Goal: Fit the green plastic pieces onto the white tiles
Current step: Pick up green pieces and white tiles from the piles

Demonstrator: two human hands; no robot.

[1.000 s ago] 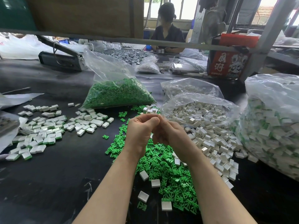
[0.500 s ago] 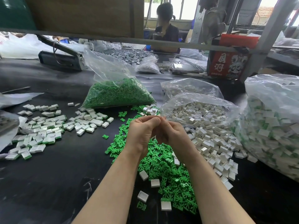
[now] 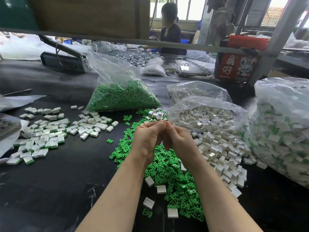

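Fingers [image 3: 161,125] of your left hand [image 3: 147,139] and right hand [image 3: 179,142] curl together above the green pieces [image 3: 168,174], apparently pressing a piece to a tile, hidden within, while loose tiles [image 3: 222,153] lie within reach on the desk [image 3: 58,181].

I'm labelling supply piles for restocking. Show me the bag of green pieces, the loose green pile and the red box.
bag of green pieces [image 3: 123,97], head view, on the green mass inside the clear bag.
loose green pile [image 3: 168,171], head view, middle of the heap.
red box [image 3: 235,67], head view, its printed front face.
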